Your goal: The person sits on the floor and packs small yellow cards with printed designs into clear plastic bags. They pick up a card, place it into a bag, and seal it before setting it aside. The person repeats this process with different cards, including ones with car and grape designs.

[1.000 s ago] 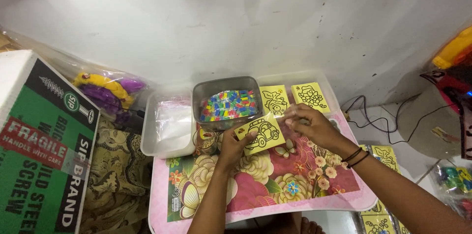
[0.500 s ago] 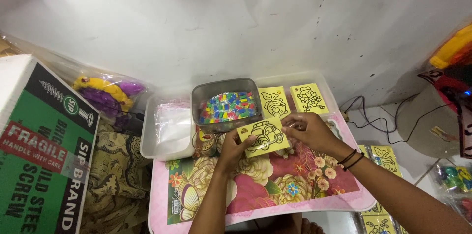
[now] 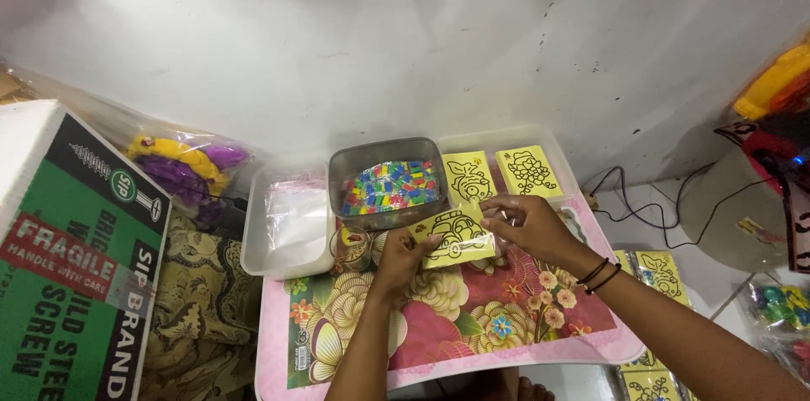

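Both hands' grip pinches a yellow picture card (image 3: 456,236) between them.

Biggest package here is the green and black cardboard box with a red and white slanted label (image 3: 72,270), filling the lower left of the frame. Just right of it, upper left of centre, there's a crinkly clear plastic bag of yellow and purple items (image 3: 181,169). A white tub holding flat clear plastic bags (image 3: 291,220) sits left of centre. Far lower right edge has a small clear packet of coloured bits (image 3: 780,304). A tiny white barcode sticker (image 3: 301,357) sits at the lower left of the flowery pink table.
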